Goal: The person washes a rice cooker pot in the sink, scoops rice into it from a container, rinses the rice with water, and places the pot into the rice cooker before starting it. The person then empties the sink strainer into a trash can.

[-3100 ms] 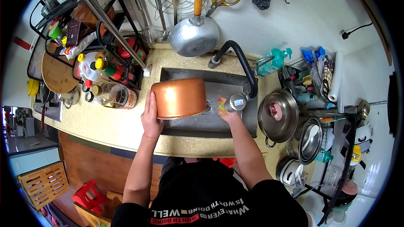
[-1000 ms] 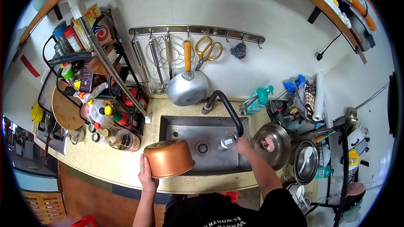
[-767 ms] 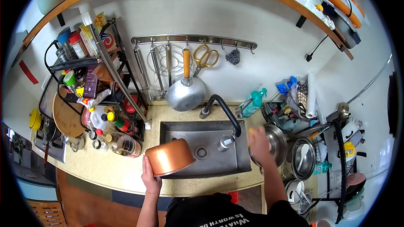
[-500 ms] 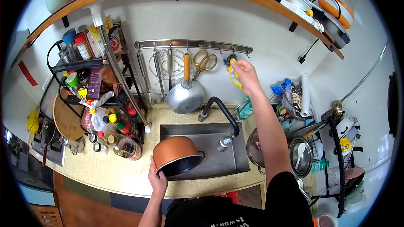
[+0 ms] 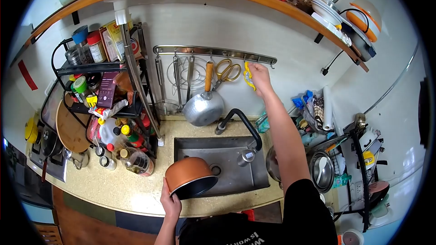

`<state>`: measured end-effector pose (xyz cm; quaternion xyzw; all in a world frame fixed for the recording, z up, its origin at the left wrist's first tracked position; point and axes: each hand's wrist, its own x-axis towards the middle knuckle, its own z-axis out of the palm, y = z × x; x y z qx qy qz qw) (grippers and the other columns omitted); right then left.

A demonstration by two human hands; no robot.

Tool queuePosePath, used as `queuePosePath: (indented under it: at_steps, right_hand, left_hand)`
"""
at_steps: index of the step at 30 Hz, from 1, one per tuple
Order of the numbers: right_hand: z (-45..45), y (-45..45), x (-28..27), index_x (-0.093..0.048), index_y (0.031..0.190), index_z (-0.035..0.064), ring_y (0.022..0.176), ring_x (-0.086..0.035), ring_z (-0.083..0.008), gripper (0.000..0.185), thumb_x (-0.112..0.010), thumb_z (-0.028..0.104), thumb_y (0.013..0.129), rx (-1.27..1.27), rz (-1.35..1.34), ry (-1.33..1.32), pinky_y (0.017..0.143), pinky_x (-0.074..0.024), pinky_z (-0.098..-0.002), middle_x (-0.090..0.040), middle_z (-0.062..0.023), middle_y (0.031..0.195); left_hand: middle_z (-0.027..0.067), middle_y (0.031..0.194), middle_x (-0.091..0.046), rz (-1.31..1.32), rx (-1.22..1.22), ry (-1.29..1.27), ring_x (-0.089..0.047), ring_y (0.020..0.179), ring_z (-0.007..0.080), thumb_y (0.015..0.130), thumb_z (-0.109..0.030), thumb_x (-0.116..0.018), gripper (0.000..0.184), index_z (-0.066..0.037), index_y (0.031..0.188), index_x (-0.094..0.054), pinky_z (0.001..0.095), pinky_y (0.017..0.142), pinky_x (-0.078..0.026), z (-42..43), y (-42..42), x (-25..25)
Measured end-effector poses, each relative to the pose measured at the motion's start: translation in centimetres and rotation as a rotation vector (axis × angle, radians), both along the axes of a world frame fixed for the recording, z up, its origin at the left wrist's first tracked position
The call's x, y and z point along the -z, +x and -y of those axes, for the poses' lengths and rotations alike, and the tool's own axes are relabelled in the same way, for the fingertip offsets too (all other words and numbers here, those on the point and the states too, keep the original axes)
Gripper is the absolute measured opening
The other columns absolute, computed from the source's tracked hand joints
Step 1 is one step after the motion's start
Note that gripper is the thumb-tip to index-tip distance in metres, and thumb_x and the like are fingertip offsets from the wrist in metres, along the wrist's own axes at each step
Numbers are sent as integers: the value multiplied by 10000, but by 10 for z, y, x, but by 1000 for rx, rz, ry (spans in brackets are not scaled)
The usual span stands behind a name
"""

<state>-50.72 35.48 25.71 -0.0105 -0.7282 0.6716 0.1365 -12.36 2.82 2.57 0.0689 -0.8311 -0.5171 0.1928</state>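
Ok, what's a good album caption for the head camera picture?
Left hand holds an orange pot at the sink; right hand holds something yellow near the rail.

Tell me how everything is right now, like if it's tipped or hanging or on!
Copper pot: tipped, dark inside showing
Left hand: gripping the pot's side
Yellow thing: held up
Right hand: raised, gripping the yellow thing
Silver pan: hanging, bottom facing out
Gold-handled scissors: hanging, blades mostly hidden
Tap: no running water seen
Phone: screen lit

The coppery pot (image 5: 188, 170) tilts, the yellow item (image 5: 248, 77) held high.
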Motion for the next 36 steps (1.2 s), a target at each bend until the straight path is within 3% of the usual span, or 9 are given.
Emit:
queuePosePath:
  at_steps: [13, 19, 21, 23, 25, 27, 30, 32, 36]
  right_hand:
    - [0, -17, 22, -677, 900, -42, 697, -594, -268, 344, -576, 284, 942, 262, -50, 396, 669, -467, -390, -675, -193, 843]
    - [-9, 0, 58, -667, 1061, 12, 936, -648, -345, 394, -541, 370, 954, 284, -125, 419, 824, -489, -397, -686, -199, 1010]
    - [1, 47, 56, -645, 1126, 28, 1006, -632, -364, 420, -585, 395, 929, 417, -12, 703, 892, -479, -396, -676, -202, 1066]
    - [21, 107, 45, -653, 1084, 4, 987, -632, -380, 444, -641, 405, 894, 427, -349, 1111, 876, -495, -407, -674, -212, 1063]
    - [41, 153, 16, -665, 1057, -13, 861, -669, -226, 329, -674, 275, 899, 86, -131, 1094, 766, -516, -309, -700, -160, 949]
    - [59, 190, -2, -655, 1033, -30, 857, -610, -68, 195, -669, 122, 912, -315, -31, 571, 726, -486, -225, -677, -42, 943]
    - [86, 243, -23, -632, 1106, -29, 872, -641, -105, 214, -629, 97, 933, -616, 129, 369, 769, -510, -250, -703, -74, 1004]
    - [91, 261, -18, -622, 1087, -62, 815, -661, -149, 283, -636, 179, 938, -831, 239, 339, 676, -531, -273, -701, -130, 978]
    - [105, 268, 74, -627, 974, -57, 707, -663, -222, 347, -626, 289, 944, -1411, 282, -285, 504, -529, -324, -676, -219, 901]
  left_hand:
    - [260, 1255, -596, 22, 42, 14, -603, 1140, 300, 801, 166, -370, 672, 45, 1461, -347, 313, 969, -438, 8, -5, 1]
    - [285, 1323, -537, 54, 80, 58, -553, 1215, 395, 812, 134, -419, 637, 33, 1439, -379, 363, 1022, -424, 11, -5, -10]
    - [288, 1328, -530, 62, 78, 57, -540, 1228, 403, 802, 136, -426, 653, 14, 1442, -379, 370, 1026, -423, 11, -3, -6]
    - [296, 1337, -515, 51, 80, 32, -519, 1246, 414, 792, 134, -439, 668, -12, 1442, -384, 381, 1033, -422, 14, -1, -15]
    - [292, 1353, -503, -4, 63, -57, -514, 1248, 417, 799, 123, -460, 664, -9, 1444, -376, 397, 1035, -429, 18, 5, -17]
    - [287, 1375, -484, -85, 47, -143, -508, 1250, 420, 803, 117, -480, 666, -7, 1448, -368, 410, 1025, -449, 23, 13, -8]
    - [266, 1401, -470, -38, 17, -87, -493, 1272, 406, 812, 105, -476, 654, -4, 1448, -371, 391, 1050, -436, 32, 39, -12]
    - [236, 1430, -462, -1, -48, 73, -472, 1315, 357, 815, 98, -458, 650, -15, 1450, -377, 367, 1091, -393, 32, 65, -3]
    - [134, 1351, -555, 158, -254, 686, -503, 1254, 189, 864, 78, -450, 614, -37, 1464, -386, 295, 1076, -356, 25, 168, -1]
